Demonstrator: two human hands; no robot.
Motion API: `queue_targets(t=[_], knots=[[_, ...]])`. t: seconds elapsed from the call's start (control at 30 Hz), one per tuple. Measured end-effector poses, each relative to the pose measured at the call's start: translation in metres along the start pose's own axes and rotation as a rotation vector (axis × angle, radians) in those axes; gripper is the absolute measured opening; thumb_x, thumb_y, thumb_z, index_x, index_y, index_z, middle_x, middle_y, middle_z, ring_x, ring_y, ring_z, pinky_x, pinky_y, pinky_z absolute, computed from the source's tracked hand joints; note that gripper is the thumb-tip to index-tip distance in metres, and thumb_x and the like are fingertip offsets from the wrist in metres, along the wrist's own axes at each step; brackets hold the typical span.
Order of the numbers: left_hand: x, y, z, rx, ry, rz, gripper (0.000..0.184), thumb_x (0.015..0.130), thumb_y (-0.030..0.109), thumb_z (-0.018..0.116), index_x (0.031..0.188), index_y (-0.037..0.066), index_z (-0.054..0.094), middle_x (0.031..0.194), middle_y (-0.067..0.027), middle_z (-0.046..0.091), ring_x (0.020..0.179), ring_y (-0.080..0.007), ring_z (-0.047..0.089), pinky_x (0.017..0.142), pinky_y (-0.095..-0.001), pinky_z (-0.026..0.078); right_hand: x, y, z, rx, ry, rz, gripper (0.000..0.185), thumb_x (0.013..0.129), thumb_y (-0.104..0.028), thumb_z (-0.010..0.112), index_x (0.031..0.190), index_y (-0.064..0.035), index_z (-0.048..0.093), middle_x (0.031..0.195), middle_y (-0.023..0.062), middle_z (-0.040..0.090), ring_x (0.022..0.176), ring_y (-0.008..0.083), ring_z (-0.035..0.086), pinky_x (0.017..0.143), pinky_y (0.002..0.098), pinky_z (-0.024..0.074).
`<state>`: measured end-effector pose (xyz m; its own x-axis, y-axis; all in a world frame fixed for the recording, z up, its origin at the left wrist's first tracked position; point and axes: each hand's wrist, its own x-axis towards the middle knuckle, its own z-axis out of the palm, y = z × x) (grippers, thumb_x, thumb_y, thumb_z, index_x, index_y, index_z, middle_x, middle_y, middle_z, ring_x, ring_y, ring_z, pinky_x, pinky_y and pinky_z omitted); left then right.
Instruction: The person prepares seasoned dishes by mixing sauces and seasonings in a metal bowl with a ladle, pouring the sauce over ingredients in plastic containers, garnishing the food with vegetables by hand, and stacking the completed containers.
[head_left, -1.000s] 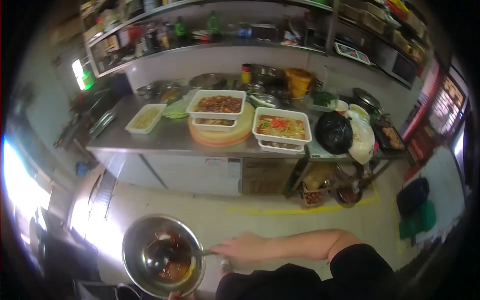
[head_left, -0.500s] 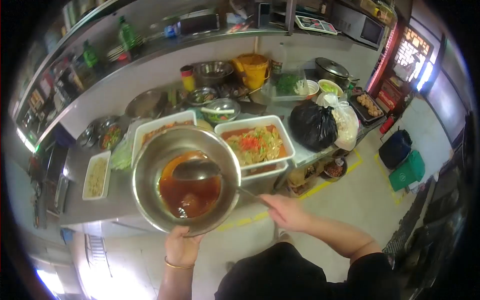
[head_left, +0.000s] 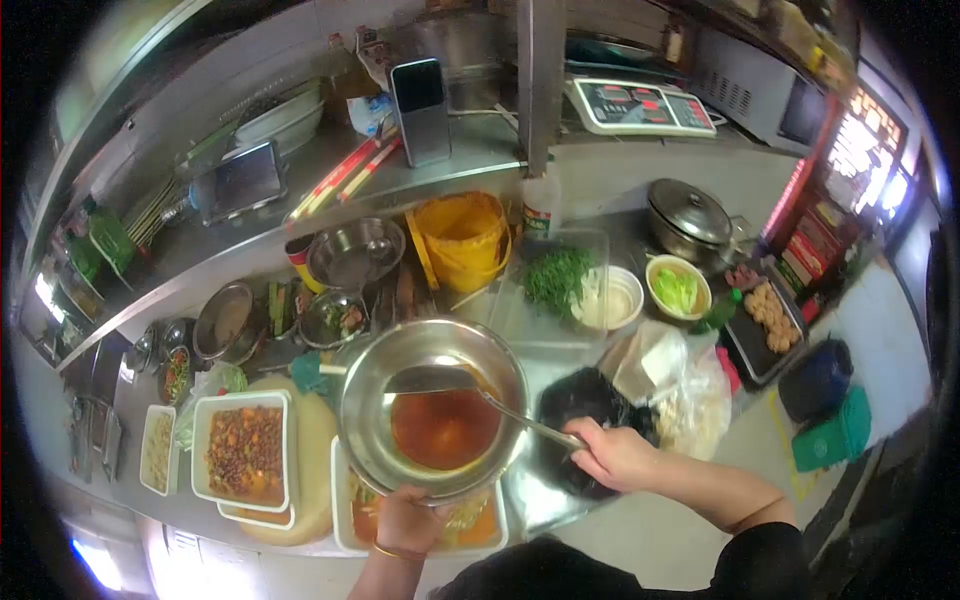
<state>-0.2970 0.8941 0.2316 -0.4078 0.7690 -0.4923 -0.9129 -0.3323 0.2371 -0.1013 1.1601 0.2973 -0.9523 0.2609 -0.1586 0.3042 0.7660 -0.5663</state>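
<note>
A steel mixing bowl (head_left: 365,420) with reddish-brown, oily liquid (head_left: 445,430) in its bottom is tilted in the air. My left hand (head_left: 410,518) grips its near rim from below, the thumb on top. In my right hand (head_left: 618,455), the fingers are wrapped round the handle of a ladle (head_left: 530,422). The ladle's head is inside the bowl, against the wall above the liquid. Under the bowl, partly hidden, stands a white tray (head_left: 343,500) with pale vegetable pieces in red broth.
Left on the counter sits another white tray (head_left: 285,470) of diced brown food. A black plastic bag (head_left: 580,400) and a clear bag (head_left: 695,405) lie to the right. Behind are a yellow bucket (head_left: 460,240), a lidded pot (head_left: 690,215) and a bin of chopped greens (head_left: 555,285). Above, a shelf holds a phone (head_left: 421,110) and scale (head_left: 640,107).
My view has shifted closer to the counter and shelf. The bowl now hangs over the tray with pale vegetables, and the ladle's head has turned and shifted towards the bowl's far wall.
</note>
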Motion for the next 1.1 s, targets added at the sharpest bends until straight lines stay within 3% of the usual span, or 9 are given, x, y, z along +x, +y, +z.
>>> queue_targets(t=[0.13,0.27,0.4,0.6,0.8,0.87,0.93,1.0,1.1], knots=[[0.055,-0.015,0.004,0.694,-0.003,0.168,0.05,0.084,0.007,0.049,0.132,-0.001,0.045,0.132,-0.0175,0.054,0.125,-0.0341,0.051,0.105,-0.0501,0.045,0.034,0.047,-0.036,0.215,-0.137,0.038,0.035,0.095,-0.023,0.055,0.123,-0.007,0.042,0.079,0.0184,0.064,0.075,0.0366,0.066,0.067,0.0452,0.0528],[0.08,-0.017,0.032,0.172,0.066,0.034,0.04,0.089,0.019,0.063,0.124,0.001,0.059,0.113,-0.0133,0.067,0.112,-0.0281,0.061,0.101,-0.0434,0.047,0.063,0.097,-0.042,0.588,-0.255,0.036,0.033,0.091,-0.016,0.063,0.118,-0.0053,0.046,0.086,0.0067,0.062,0.07,0.0151,0.061,0.062,0.0309,0.0501],[0.105,-0.019,-0.022,0.898,0.127,0.05,0.046,0.089,0.009,0.053,0.134,0.001,0.049,0.123,-0.0165,0.062,0.106,-0.0323,0.063,0.091,-0.0458,0.053,0.094,0.127,-0.062,0.568,-0.285,0.1,0.037,0.094,-0.011,0.059,0.13,-0.0096,0.05,0.087,0.0016,0.063,0.059,0.0061,0.055,0.052,0.0217,0.046],[0.115,-0.022,0.025,0.144,0.223,-0.133,0.051,0.083,0.006,0.05,0.131,-0.007,0.043,0.127,-0.0212,0.057,0.115,-0.0373,0.058,0.102,-0.0511,0.047,0.145,0.12,-0.142,1.093,-0.432,0.311,0.041,0.094,-0.01,0.053,0.134,-0.0049,0.047,0.095,0.0105,0.068,0.06,0.0087,0.062,0.051,0.0223,0.0495],[0.115,-0.038,-0.012,0.761,0.071,0.045,0.05,0.083,0.004,0.052,0.132,-0.006,0.044,0.128,-0.0214,0.057,0.117,-0.0373,0.057,0.102,-0.0513,0.047,0.31,0.115,-0.199,0.223,-0.153,0.296,0.018,0.096,-0.015,0.045,0.103,-0.0025,0.054,0.078,0.0084,0.061,0.047,0.0155,0.05,0.04,0.0311,0.04],[0.108,-0.038,0.023,0.38,0.071,0.018,0.05,0.083,0.003,0.054,0.131,-0.005,0.046,0.127,-0.0208,0.058,0.116,-0.0366,0.059,0.099,-0.0504,0.05,0.363,0.132,-0.202,-0.076,-0.271,0.167,0.021,0.091,-0.016,0.05,0.104,-0.0029,0.059,0.066,0.0086,0.058,0.048,0.0172,0.054,0.044,0.0341,0.0435],[0.107,-0.045,0.004,0.589,0.077,0.09,0.049,0.083,0.004,0.054,0.131,-0.004,0.047,0.126,-0.0204,0.059,0.115,-0.0362,0.059,0.098,-0.0504,0.051,0.4,0.122,-0.193,-0.322,-0.342,0.153,0.021,0.091,-0.016,0.05,0.104,-0.0029,0.059,0.066,0.0086,0.058,0.048,0.0172,0.054,0.044,0.0341,0.0435],[0.095,-0.042,0.007,-0.185,-0.129,0.002,0.034,0.082,0.001,0.056,0.116,-0.003,0.059,0.113,-0.0166,0.066,0.107,-0.0296,0.062,0.096,-0.0414,0.049,0.426,0.097,-0.174,-0.553,-0.346,0.173,0.021,0.091,-0.016,0.05,0.104,-0.0029,0.059,0.066,0.0086,0.058,0.048,0.0171,0.053,0.044,0.0341,0.0435],[0.088,-0.04,0.016,-0.201,-0.101,0.044,0.026,0.085,0.001,0.054,0.11,-0.001,0.062,0.106,-0.0149,0.068,0.101,-0.0288,0.064,0.091,-0.0403,0.052,0.45,0.073,-0.141,-0.76,-0.341,0.167,0.021,0.091,-0.017,0.05,0.103,-0.0028,0.059,0.066,0.0085,0.058,0.048,0.017,0.053,0.043,0.0342,0.0435]])
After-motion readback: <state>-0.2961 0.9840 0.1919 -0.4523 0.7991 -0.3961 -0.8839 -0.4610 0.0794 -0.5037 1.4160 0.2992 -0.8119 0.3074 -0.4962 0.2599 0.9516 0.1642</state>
